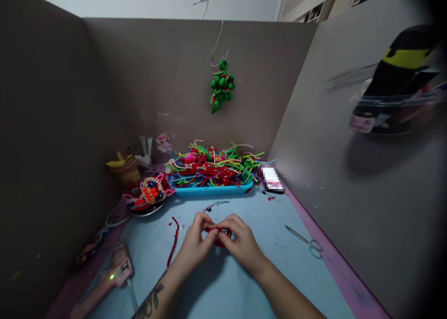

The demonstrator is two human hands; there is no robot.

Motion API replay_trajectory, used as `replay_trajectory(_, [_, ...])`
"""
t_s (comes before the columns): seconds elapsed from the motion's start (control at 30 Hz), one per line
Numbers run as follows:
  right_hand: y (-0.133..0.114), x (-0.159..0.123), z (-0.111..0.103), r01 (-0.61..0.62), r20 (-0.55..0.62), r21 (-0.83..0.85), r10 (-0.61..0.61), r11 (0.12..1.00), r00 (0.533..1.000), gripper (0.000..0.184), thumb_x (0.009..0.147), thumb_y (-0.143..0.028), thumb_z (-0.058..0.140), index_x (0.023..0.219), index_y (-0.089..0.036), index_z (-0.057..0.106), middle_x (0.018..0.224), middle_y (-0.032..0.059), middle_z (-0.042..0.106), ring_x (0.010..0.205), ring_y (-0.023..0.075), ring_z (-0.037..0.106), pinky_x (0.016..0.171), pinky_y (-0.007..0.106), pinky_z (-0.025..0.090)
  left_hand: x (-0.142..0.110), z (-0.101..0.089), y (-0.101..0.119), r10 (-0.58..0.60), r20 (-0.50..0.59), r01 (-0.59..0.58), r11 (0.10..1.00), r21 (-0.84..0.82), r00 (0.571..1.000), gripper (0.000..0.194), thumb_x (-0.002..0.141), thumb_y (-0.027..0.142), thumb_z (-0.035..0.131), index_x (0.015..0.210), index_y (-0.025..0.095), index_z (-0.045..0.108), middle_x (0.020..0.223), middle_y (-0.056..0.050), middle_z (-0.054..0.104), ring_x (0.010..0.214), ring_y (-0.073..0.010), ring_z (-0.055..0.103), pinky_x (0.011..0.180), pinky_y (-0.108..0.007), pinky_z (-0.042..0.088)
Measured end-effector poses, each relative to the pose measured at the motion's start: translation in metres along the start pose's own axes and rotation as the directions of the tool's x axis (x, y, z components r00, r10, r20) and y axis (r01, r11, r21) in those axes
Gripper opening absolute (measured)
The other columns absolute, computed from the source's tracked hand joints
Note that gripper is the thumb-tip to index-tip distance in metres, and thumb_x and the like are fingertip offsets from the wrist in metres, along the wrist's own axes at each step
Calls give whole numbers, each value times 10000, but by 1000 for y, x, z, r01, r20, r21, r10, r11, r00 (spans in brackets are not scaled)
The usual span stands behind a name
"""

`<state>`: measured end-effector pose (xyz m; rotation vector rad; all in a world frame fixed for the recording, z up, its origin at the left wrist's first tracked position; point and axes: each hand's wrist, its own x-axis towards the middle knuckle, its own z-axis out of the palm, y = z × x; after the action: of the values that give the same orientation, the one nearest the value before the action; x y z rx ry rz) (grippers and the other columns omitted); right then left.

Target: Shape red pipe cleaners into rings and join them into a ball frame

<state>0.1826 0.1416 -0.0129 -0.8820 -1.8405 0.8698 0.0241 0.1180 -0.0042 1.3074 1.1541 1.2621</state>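
Note:
Both hands meet over the middle of the blue work surface, pinching a red pipe cleaner piece [219, 243] between thumbs and fingertips. My left hand [198, 236] grips it from the left, and my right hand [242, 237] from the right. Much of the piece is hidden by the fingers; a curved red part shows below them. To the left of my left hand lies a loose red pipe cleaner [173, 242]. A short twisted strip [216, 204] and a small dark bead-like thing rest just beyond the fingers.
A blue tray [213, 191] heaped with coloured pipe cleaners stands at the back. Left are a plate of bright pieces [152, 195] and a pink glue gun [117, 268]. Scissors [309, 244] and a phone [273, 178] lie right. A green ornament [222, 86] hangs on the back panel.

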Motion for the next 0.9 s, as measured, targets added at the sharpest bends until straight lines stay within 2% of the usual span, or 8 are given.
replay_trajectory(0.23, [6,0,3,-47,-73,-84,41,995,996,155,788,-146,600,830,-252,705,797,37,612,785,194,557,712,314,422,-3,2,1,20,-13,-19,995,93,1000,148,756,217,644,804,229,505,757,-17,634,734,-191,608,685,-278,427])
replay_trajectory(0.37, [8,-1,4,-54,-61,-156,45,986,997,132,785,-137,604,781,-243,683,786,29,615,795,199,557,730,318,396,-2,1,1,23,-32,-17,983,184,999,139,757,231,642,770,234,503,726,-13,631,685,-186,584,646,-270,398])
replay_trajectory(0.5, [9,-1,5,-50,-35,-183,44,982,998,156,773,-98,574,729,-232,640,776,18,609,800,196,547,741,315,378,-3,2,2,15,-44,-7,985,171,999,114,736,227,658,747,233,545,697,-5,621,649,-180,548,638,-263,377])
replay_trajectory(0.63, [10,0,6,-74,-51,-129,68,989,996,179,732,-53,531,680,-217,578,766,20,579,806,198,524,730,306,374,-4,2,5,30,-48,-21,984,175,998,78,733,220,660,751,230,585,703,-9,621,666,-184,546,657,-264,383])
replay_trajectory(0.77, [10,1,5,-140,-66,-50,137,989,988,174,711,-60,534,632,-214,547,735,14,564,784,193,521,706,292,377,-1,-1,7,74,-22,-68,980,184,997,120,742,220,653,858,220,620,806,-32,659,773,-198,585,735,-272,411])
replay_trajectory(0.9, [10,5,1,-217,-41,66,220,974,975,124,724,-118,569,640,-208,570,732,11,569,767,185,538,706,289,401,3,-3,7,41,49,-52,966,255,998,104,770,236,615,849,205,676,819,-45,685,785,-204,598,745,-276,420])
